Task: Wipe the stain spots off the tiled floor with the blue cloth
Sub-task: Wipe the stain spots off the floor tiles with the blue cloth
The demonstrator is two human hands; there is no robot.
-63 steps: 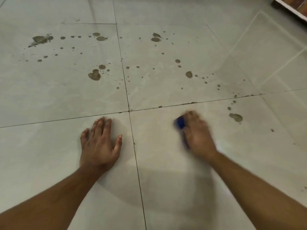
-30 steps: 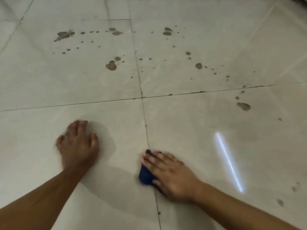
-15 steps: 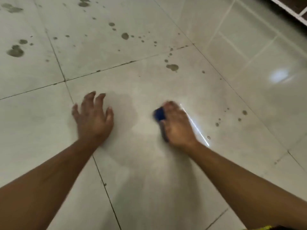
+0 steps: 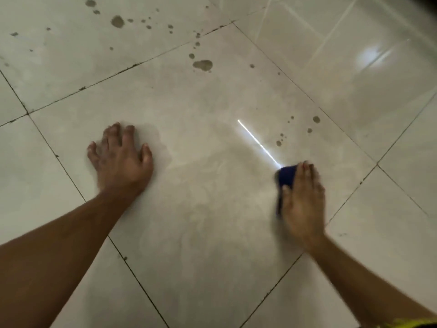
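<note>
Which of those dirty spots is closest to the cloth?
The small cluster of spots just beyond the blue cloth under the right hand; the big blotch lies much farther away.

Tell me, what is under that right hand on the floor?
A blue cloth lies under the right hand, pressed on the tiled floor. Only its front edge shows; the rest, and any stain beneath it, is covered.

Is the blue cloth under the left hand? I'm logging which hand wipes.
No: the blue cloth sits under the right hand, while the left hand lies flat on bare tile.
</note>
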